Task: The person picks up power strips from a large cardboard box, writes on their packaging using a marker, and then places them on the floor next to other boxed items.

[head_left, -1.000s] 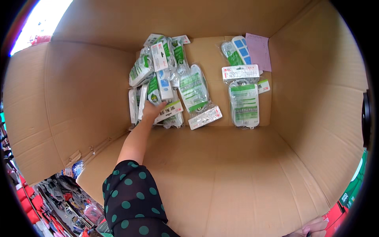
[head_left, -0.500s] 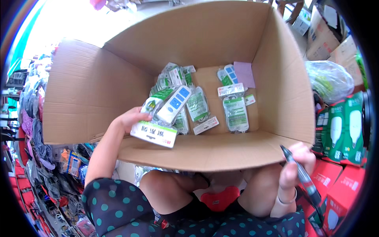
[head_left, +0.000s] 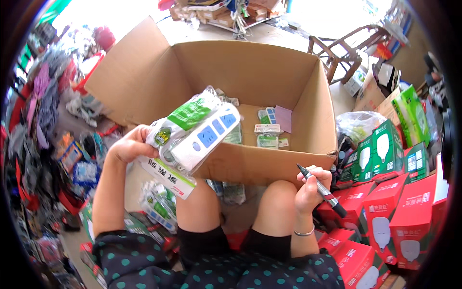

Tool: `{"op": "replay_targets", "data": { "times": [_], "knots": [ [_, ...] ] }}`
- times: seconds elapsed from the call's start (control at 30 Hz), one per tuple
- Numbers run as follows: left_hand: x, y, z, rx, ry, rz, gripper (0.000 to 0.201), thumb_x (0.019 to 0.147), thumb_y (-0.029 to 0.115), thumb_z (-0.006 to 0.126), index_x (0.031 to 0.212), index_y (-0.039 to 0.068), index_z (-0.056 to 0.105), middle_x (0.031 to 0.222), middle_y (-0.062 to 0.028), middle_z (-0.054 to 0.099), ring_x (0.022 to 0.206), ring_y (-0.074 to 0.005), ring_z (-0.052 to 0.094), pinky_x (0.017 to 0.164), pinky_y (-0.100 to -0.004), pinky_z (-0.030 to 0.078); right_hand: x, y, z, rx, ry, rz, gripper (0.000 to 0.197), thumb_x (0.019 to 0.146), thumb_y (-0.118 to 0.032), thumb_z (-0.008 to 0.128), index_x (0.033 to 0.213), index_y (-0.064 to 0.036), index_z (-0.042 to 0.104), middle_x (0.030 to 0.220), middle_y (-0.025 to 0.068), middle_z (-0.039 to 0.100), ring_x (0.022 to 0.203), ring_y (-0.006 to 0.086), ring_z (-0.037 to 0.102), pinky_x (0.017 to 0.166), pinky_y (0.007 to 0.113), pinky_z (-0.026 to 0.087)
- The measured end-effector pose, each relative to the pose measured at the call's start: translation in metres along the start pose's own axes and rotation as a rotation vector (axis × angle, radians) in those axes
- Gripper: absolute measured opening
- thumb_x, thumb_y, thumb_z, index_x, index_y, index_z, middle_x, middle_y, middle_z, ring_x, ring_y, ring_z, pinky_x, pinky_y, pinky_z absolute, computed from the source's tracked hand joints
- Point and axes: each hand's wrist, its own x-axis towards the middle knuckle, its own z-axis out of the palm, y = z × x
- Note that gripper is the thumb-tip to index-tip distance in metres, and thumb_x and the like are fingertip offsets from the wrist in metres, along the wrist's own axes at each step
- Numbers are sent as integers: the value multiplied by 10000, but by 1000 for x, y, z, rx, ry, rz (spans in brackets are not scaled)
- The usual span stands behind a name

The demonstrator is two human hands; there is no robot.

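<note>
My left hand (head_left: 132,144) is closed on one end of a packaged power strip (head_left: 210,137), white with blue sockets in clear plastic with green print and a white card tab. It is held up over the near left part of a large open cardboard box (head_left: 240,166). In my right hand (head_left: 312,190) a black marker pen (head_left: 323,191) is gripped, its dark tip pointing up and left, close to the box's near right corner. Inside the box lie several more packaged power strips (head_left: 267,140) and a mauve sheet of card (head_left: 283,118).
Red and green light bulb boxes (head_left: 380,212) are stacked at my right. Bagged goods and clothes (head_left: 45,111) crowd the left side. More packaged strips (head_left: 161,204) lie beside my left leg. A wooden stool frame (head_left: 339,60) stands beyond the box's far right corner.
My left hand has lifted the packaged power strip up out of the box, nearer to me. My right hand still holds the marker. The view has shifted, showing more surroundings.
</note>
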Motion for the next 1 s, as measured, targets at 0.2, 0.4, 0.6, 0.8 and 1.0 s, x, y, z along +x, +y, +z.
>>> {"op": "replay_targets", "data": {
  "times": [0.2, 0.4, 0.6, 0.8, 1.0],
  "knots": [
    [-36, -28, 17, -114, -53, -12, 263, 566, -78, 647, 822, -21, 657, 755, -50, 679, 643, -92, 619, 653, -209, 491, -25, -15, 11, -2, -31, 4, 215, 844, -181, 610, 877, -40, 452, 715, 62, 482, 621, 149, 477, 561, 258, 424],
    [-36, -20, 127, 1358, -71, 633, 174, 603, 28, 613, 768, 80, 638, 703, -37, 594, 728, -194, 610, 933, -396, 425, -16, -36, 15, 30, -85, -91, 259, 853, -253, 606, 862, -47, 448, 662, 59, 459, 597, 168, 476, 543, 268, 415],
    [-15, -111, 231, 1697, -109, 611, 53, 729, 140, 556, 702, 110, 590, 720, -37, 549, 720, -189, 558, 773, -314, 401, -37, -38, 13, 126, -311, 18, 170, 817, -138, 615, 887, -34, 500, 784, 135, 581, 803, 239, 570, 716, 328, 462],
    [-18, -137, 244, 1499, -64, 674, 45, 721, 121, 563, 704, 86, 586, 702, -48, 518, 782, -200, 533, 915, -344, 377, -64, -15, -20, -420, -411, 290, 56, 763, -36, 607, 772, -2, 564, 877, 108, 613, 741, 114, 534, 683, 251, 429],
    [-20, -149, 249, 1461, -15, 651, 43, 720, 120, 564, 698, 92, 588, 699, -45, 520, 775, -199, 541, 997, -388, 348, -64, -5, -15, -462, -443, 220, 82, 730, -34, 639, 783, -11, 582, 881, 128, 610, 741, 162, 573, 669, 273, 457]
  ]
}}
